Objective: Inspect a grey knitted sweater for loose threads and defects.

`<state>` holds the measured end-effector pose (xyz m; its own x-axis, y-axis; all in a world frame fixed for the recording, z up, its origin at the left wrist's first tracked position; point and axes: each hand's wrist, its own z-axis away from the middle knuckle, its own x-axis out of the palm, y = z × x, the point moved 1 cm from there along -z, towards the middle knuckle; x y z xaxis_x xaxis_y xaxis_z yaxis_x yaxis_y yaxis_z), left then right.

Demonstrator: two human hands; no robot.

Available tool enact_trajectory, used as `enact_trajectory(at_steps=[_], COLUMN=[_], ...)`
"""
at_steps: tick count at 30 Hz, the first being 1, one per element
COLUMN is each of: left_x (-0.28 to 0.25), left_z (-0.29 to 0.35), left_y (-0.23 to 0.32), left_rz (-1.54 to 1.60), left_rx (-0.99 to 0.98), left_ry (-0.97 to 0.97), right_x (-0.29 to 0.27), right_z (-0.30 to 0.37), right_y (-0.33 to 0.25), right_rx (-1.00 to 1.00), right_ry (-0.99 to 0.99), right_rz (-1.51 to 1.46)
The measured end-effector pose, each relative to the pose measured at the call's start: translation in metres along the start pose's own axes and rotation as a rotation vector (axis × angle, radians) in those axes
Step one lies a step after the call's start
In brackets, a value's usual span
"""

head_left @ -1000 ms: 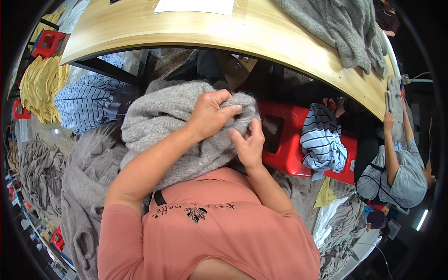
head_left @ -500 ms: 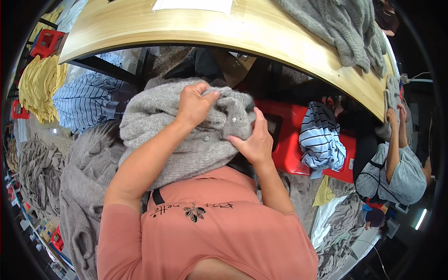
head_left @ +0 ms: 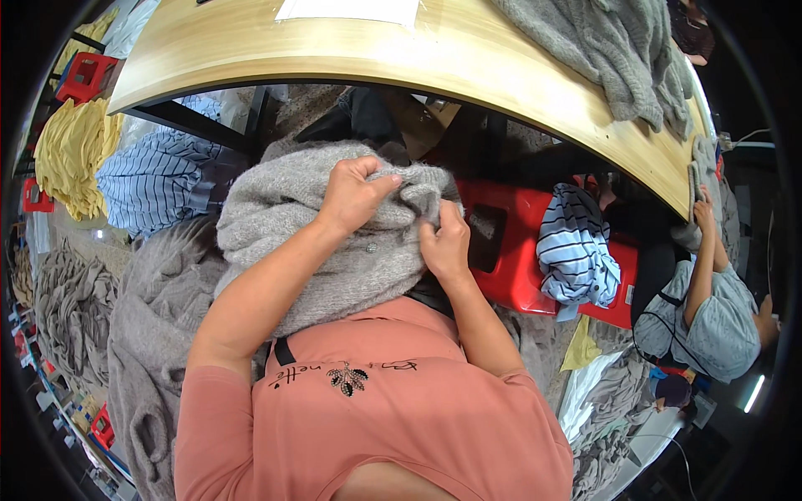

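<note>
A fuzzy grey knit cardigan [head_left: 309,196] lies bunched in my lap, with a small shiny button [head_left: 372,248] showing on its front. My left hand [head_left: 355,196] is closed on the folded knit near the top, thumb pointing right. Just to its right, my right hand [head_left: 447,244] pinches the cardigan's edge, its fingers curled round the fabric. The second button is hidden by the right hand or the fold.
A wooden table [head_left: 334,50] stretches ahead, bearing white paper and a grey knit garment [head_left: 597,50]. Red stools [head_left: 514,280] stand at right, one under a striped shirt [head_left: 576,246]. Striped, yellow and grey garments are heaped at left. A co-worker [head_left: 710,309] sits far right.
My right hand has gone from spread fingers beside the cardigan to a closed grip on its edge, covering a button. The left hand has shifted slightly right. The co-worker's arms have moved.
</note>
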<state>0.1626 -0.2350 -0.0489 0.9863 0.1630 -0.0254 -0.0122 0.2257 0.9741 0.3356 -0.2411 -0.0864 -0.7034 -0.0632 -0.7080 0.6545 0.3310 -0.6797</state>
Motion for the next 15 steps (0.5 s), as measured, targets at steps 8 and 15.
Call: enact_trajectory(at_steps=[8,15], left_x=[-0.032,-0.042], left_z=[-0.004,-0.007], left_y=[0.02,0.036], left_rz=[-0.338,-0.627], left_rx=[-0.055,0.697], left_ry=[-0.415,-0.338], right_x=[-0.038,-0.052], right_z=[0.003,0.008], right_y=[0.016,0.024], right_rx=[0.677,0.653], right_ry=[0.111,0.154], right_rz=[-1.547,-1.542])
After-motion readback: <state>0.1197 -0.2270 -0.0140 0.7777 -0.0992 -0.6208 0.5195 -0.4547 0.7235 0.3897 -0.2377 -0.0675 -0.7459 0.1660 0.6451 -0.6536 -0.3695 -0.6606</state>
